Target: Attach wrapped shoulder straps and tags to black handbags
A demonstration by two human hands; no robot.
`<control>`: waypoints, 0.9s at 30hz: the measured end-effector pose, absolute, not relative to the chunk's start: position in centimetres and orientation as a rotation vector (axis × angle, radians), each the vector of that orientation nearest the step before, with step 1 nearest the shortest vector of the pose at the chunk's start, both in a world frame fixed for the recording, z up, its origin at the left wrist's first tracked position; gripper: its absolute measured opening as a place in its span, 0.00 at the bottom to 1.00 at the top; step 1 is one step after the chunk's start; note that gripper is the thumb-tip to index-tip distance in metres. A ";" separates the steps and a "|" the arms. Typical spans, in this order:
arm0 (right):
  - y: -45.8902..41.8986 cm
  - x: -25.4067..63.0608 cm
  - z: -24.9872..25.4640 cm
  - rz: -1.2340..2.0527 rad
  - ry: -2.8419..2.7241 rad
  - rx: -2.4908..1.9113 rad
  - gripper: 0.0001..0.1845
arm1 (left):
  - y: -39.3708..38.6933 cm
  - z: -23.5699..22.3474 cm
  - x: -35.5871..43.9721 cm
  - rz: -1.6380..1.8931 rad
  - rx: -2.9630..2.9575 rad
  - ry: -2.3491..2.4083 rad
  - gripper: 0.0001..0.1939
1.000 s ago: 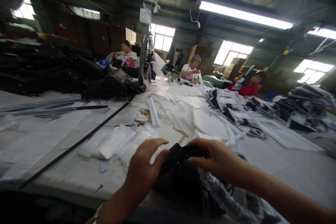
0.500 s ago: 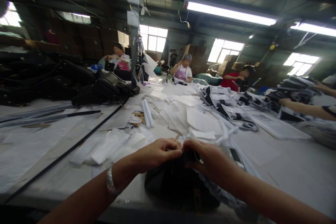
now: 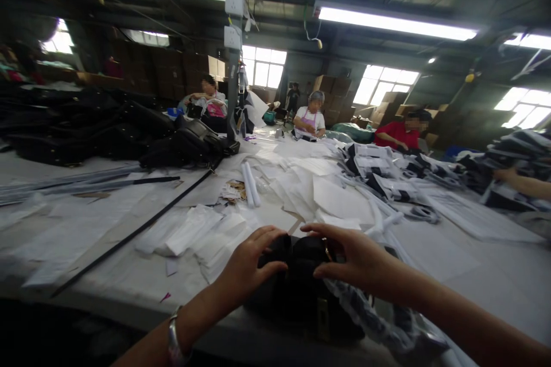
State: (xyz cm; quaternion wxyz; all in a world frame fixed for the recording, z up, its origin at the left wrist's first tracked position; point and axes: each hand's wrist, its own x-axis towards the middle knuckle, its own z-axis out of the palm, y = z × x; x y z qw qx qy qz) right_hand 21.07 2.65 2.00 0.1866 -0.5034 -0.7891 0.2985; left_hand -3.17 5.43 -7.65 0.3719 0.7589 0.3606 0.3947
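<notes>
A black handbag (image 3: 297, 309) with gold-coloured metal fittings stands at the table's front edge, right before me. My left hand (image 3: 253, 258) grips the left side of its top, fingers over the far side and thumb on the near side. On the right part of the top, my right hand (image 3: 350, 255) holds the bag the same way, close to a small gold ring. A plastic-wrapped strap or handle (image 3: 370, 309) trails down the bag's right side, partly under my right forearm.
White paper sheets (image 3: 301, 163) spread over the middle table. Black bags (image 3: 86, 126) pile up at the left by a post (image 3: 235, 80). A long black strap (image 3: 142, 226) lies at left. Wrapped pieces (image 3: 379, 166) lie at right, near another person's hand (image 3: 508, 175). Several people sit beyond.
My hands have moved apart along the bag's top, their fingers opening from a pinch into a wider grip. The view has shifted left. At right, one co-worker's arm has drawn back.
</notes>
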 end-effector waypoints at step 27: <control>5.3 15.0 0.0 0.931 -2.542 -1.743 0.28 | 4.5 -10.1 -6.9 0.981 1.774 0.906 0.08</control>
